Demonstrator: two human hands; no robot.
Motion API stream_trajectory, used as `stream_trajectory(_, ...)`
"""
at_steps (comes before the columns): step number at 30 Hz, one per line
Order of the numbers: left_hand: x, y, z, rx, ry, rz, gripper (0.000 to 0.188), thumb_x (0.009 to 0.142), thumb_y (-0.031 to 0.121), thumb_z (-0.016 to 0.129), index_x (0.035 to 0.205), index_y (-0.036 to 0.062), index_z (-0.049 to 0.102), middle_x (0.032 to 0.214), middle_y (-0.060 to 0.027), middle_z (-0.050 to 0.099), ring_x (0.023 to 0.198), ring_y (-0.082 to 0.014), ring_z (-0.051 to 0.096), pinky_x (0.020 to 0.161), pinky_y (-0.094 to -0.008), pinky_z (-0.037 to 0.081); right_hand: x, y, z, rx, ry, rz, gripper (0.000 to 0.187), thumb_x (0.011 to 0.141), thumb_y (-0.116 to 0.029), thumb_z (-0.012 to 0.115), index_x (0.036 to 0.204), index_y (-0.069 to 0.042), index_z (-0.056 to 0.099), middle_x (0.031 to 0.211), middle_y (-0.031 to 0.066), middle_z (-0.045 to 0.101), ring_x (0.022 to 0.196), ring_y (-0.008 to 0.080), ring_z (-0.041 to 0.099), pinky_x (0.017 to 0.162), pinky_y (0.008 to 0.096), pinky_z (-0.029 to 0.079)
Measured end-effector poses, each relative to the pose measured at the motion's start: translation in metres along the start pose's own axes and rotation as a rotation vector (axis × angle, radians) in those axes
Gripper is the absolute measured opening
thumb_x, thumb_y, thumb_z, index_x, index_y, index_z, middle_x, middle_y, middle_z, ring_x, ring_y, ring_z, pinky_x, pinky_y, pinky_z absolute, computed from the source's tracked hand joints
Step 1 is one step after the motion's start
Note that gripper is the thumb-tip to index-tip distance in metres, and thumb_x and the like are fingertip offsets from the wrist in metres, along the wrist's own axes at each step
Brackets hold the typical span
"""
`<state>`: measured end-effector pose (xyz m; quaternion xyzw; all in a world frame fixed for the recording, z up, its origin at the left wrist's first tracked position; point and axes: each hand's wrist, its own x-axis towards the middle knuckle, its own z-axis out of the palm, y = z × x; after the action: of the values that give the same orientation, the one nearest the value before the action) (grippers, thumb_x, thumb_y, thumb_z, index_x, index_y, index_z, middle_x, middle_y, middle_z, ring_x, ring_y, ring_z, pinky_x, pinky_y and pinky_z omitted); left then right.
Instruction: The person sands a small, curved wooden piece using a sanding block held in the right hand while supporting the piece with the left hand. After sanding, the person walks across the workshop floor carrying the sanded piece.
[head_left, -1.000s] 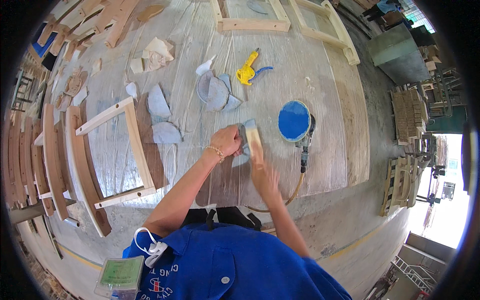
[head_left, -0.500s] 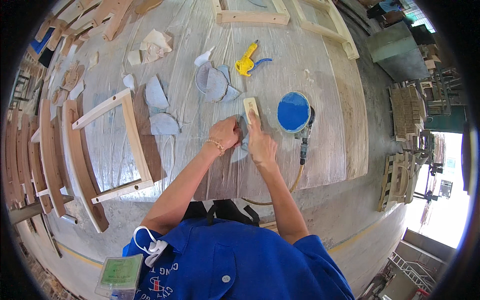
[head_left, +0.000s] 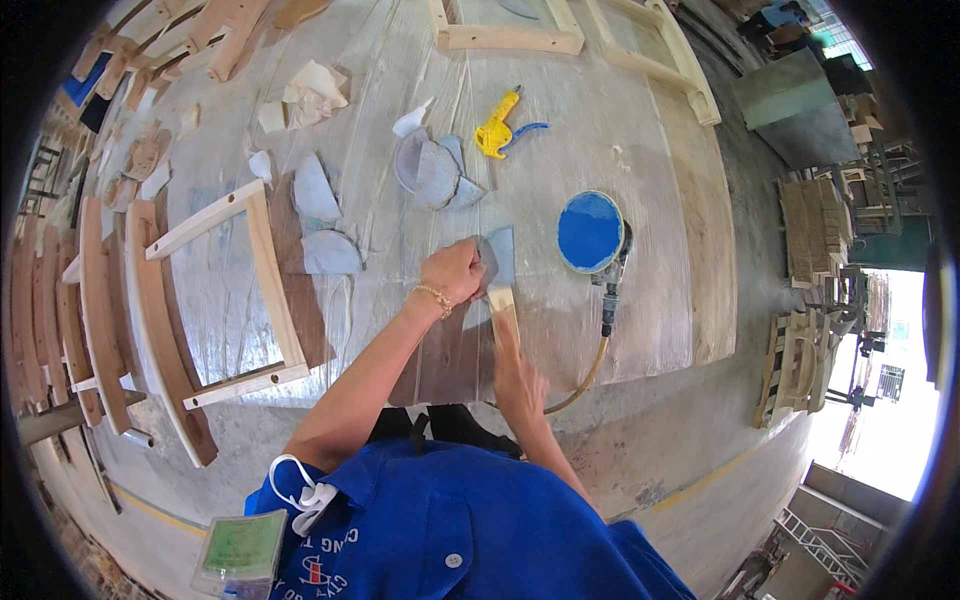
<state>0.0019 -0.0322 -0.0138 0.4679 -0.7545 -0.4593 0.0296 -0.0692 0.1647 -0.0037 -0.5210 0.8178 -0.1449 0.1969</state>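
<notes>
My left hand (head_left: 455, 270), a beaded bracelet at its wrist, is closed with its fingertips on a blue-grey piece of sandpaper (head_left: 504, 252) on the table. My right hand (head_left: 518, 375) grips a narrow pale wooden block (head_left: 502, 302), one finger lying along its top. The block's far end meets the near edge of the sandpaper. Right of my hands sits an air sander with a round blue pad (head_left: 590, 232), pad upward. A yellow air blow gun (head_left: 496, 125) with a blue lever lies farther off. Cut sanding discs (head_left: 435, 175) are piled left of it.
More cut abrasive pieces (head_left: 330, 252) lie left of my hands. A wooden frame (head_left: 275, 280) and curved wooden parts (head_left: 150, 310) stand at the left. Other frames (head_left: 510, 38) lie at the table's far side. The sander's hose (head_left: 590, 378) runs toward the near edge.
My right hand has drawn back toward me with the wooden block, uncovering the sandpaper beyond it. My left hand has stayed nearly in place.
</notes>
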Motion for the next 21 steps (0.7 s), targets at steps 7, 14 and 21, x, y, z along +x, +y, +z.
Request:
stream_trajectory(7, 0.008, -0.002, 0.01, 0.075, 0.148, 0.164, 0.016, 0.076, 0.018, 0.055, 0.082, 0.0041, 0.053, 0.073, -0.0149, 0.063, 0.073, -0.0338, 0.061, 0.065, -0.0422, 0.047, 0.063, -0.007, -0.012, -0.145, 0.085, -0.082, 0.054, 0.087, -0.015, 0.045, 0.139, -0.022, 0.028, 0.068, 0.0191, 0.06, 0.058, 0.0371, 0.059, 0.05, 0.0493, 0.045)
stream_trajectory(14, -0.003, -0.004, -0.001, -0.007, -0.015, 0.022, 0.018, 0.077, 0.02, 0.055, 0.082, 0.0025, 0.052, 0.072, -0.0152, 0.063, 0.073, -0.0353, 0.061, 0.065, -0.0431, 0.046, -0.006, 0.002, -0.017, -0.129, -0.147, 0.068, 0.051, 0.09, -0.026, 0.046, 0.137, -0.019, 0.029, 0.073, 0.0198, 0.061, 0.061, 0.0385, 0.06, 0.047, 0.0456, 0.045)
stream_trajectory(21, 0.006, 0.012, -0.001, -0.103, -0.082, 0.085, 0.011, 0.082, 0.011, 0.049, 0.076, 0.002, 0.048, 0.066, -0.0114, 0.064, 0.059, -0.019, 0.065, 0.055, -0.031, 0.051, 0.088, -0.004, -0.024, -0.05, 0.091, -0.024, 0.047, 0.093, -0.034, 0.032, 0.139, -0.027, 0.024, 0.086, 0.0243, 0.061, 0.068, 0.0436, 0.058, 0.063, 0.053, 0.043)
